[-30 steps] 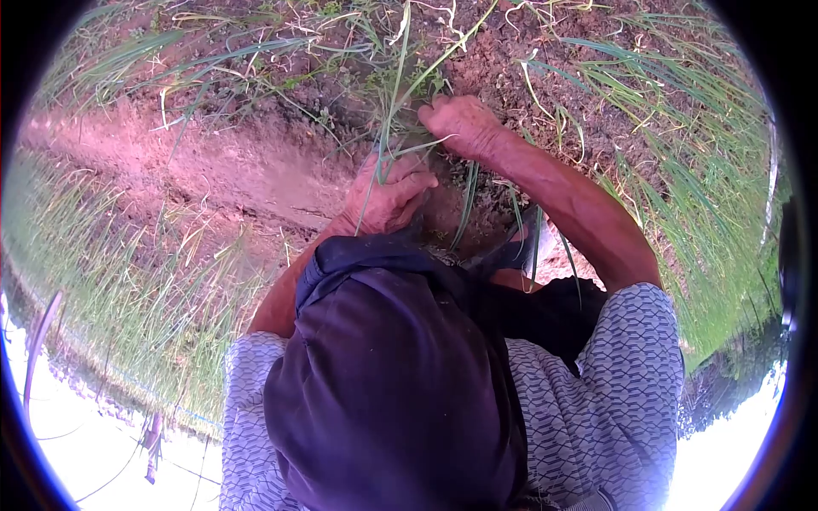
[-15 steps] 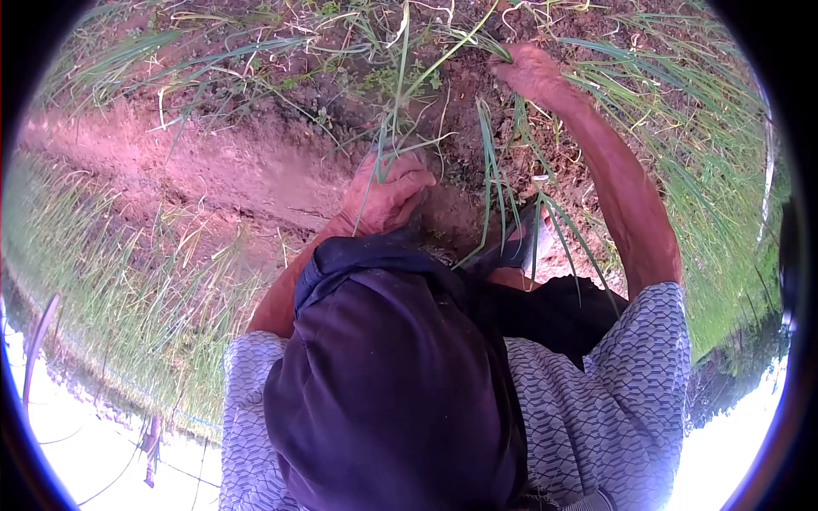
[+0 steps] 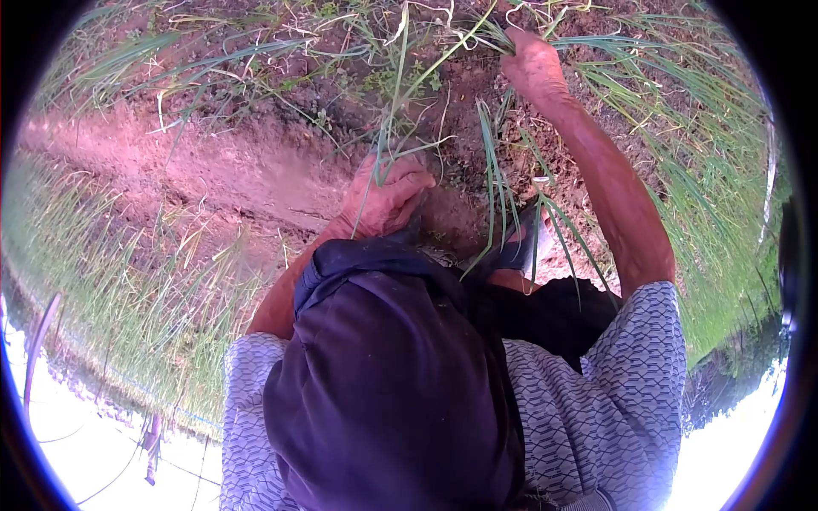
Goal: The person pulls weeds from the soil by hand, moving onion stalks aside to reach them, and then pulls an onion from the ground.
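My right hand [image 3: 535,70] reaches out to the far right of centre, with its fingers closed round a tuft of long green onion-like leaves [image 3: 496,39] low over the soil. My left hand [image 3: 388,198] is curled near my body, in front of the dark cap. Thin green blades [image 3: 383,153] cross over its back, and whatever its fingers hold is hidden. Between the hands, several long green leaves [image 3: 494,170] hang over the reddish soil [image 3: 460,111].
More onion-like plants [image 3: 673,94] grow thickly at right. A bare strip of earth [image 3: 187,162] runs along the left, with grass [image 3: 128,281] beyond it. The dark cap [image 3: 392,383] and patterned shirt [image 3: 588,400] fill the lower middle. A foot [image 3: 537,234] shows near centre.
My right hand has shifted slightly up and to the right, still closed on the leaves. My left hand stays in the same place.
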`<state>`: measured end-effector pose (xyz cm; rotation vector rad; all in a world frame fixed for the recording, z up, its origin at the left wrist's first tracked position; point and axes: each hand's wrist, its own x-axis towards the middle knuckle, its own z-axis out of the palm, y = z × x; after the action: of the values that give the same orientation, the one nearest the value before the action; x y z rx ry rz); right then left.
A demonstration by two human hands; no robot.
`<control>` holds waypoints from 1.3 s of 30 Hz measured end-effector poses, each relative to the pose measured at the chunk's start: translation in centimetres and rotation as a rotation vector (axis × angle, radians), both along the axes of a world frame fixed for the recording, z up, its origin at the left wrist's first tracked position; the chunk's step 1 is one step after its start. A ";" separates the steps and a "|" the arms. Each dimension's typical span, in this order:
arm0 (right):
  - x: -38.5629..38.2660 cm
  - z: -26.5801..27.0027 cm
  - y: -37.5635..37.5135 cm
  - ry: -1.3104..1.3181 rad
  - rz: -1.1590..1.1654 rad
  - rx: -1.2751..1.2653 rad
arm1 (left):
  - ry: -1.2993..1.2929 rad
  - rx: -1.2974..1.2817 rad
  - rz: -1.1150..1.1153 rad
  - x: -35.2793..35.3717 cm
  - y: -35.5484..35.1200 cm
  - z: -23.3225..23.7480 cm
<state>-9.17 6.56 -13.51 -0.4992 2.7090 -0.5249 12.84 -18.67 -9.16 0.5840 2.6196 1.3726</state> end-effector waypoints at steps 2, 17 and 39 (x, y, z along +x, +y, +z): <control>0.0 0.4 0.0 -0.141 -0.103 -0.032 | 0.009 0.000 -0.001 -0.1 0.0 0.2; 0.0 1.0 -0.4 -0.191 -0.197 -0.016 | -0.048 0.036 0.039 0.0 0.3 0.0; 4.0 -0.7 -0.5 -0.051 0.401 0.055 | -0.014 0.015 -0.005 -0.5 0.1 0.2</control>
<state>-5.15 6.07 -14.17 -0.9683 2.4716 -0.3458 12.30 -18.58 -8.95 0.5804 2.5969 1.3910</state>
